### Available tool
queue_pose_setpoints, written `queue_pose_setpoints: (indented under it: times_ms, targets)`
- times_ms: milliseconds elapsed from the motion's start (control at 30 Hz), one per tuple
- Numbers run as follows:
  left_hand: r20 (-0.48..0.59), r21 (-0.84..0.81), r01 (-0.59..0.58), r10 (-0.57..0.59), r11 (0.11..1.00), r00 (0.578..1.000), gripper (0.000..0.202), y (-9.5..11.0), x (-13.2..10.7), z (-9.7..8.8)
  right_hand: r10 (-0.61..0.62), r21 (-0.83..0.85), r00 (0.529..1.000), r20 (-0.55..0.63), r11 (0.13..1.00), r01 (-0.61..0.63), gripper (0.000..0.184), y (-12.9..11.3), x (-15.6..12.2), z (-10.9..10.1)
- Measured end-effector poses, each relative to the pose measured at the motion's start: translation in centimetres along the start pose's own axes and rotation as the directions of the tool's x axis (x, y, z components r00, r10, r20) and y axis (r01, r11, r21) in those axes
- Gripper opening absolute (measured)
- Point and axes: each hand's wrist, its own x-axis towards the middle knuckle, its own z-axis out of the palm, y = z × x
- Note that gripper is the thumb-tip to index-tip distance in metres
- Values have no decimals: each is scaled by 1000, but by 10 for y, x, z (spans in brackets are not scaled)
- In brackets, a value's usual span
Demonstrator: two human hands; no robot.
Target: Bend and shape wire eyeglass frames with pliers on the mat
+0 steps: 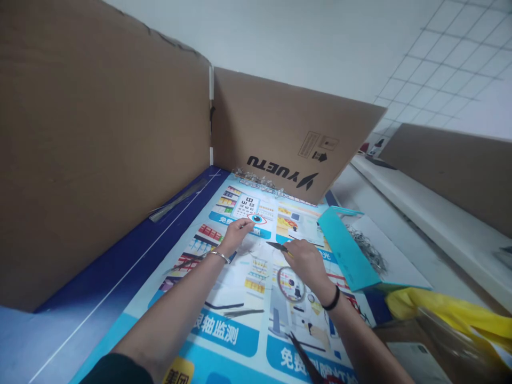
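Observation:
My left hand (237, 236) is closed in a pinch over the printed poster (224, 282). What its fingertips hold is too fine to make out. My right hand (307, 262) grips a dark, pointed hand tool (277, 246) with a bit of yellow at its handle. The tool's tip points left toward my left hand, a small gap apart. Below my right hand lies a round coil of thin wire (291, 298). Dark, thin straight strips (244, 312) rest on the poster between my forearms. A pair of scissors (302, 352) lies at the bottom edge, partly cut off.
Tall cardboard panels (104, 133) stand at the left and back (280, 122). A row of small clear pieces (258, 180) lies by the back panel. At right, a turquoise box (348, 250) holds tangled wire (368, 250), near yellow plastic (440, 309). Strips (178, 201) lie left.

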Motion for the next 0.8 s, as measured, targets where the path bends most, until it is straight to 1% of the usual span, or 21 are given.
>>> queue_pose_setpoints:
  times_ms: [67, 200, 333, 433, 533, 667, 800]
  targets:
    - [11, 4, 0, 0, 1000, 1000, 21, 3, -2, 1, 27, 33, 999, -33, 999, -26, 18, 3, 8, 6]
    - [48, 8, 27, -27, 1000, 998, 21, 7, -4, 4, 71, 113, 997, -28, 991, -67, 16, 12, 22, 18]
    - [92, 17, 49, -51, 999, 995, 22, 3, -4, 5, 91, 189, 995, -36, 979, -82, 17, 22, 32, 28]
    - [106, 25, 56, -59, 998, 993, 23, -3, -3, 6, 131, 301, 991, 14, 945, -129, 18, 24, 36, 32]
    - [94, 17, 63, -64, 998, 993, 22, -6, -2, 7, 127, 376, 989, 79, 915, -147, 18, 20, 37, 31]
    - [104, 29, 70, -72, 997, 992, 21, -4, -4, 7, 133, 380, 983, 123, 909, -171, 20, 15, 37, 31]
    - [83, 49, 82, -86, 995, 993, 21, 1, -5, 7, 145, 340, 980, 134, 922, -183, 19, 18, 36, 29]
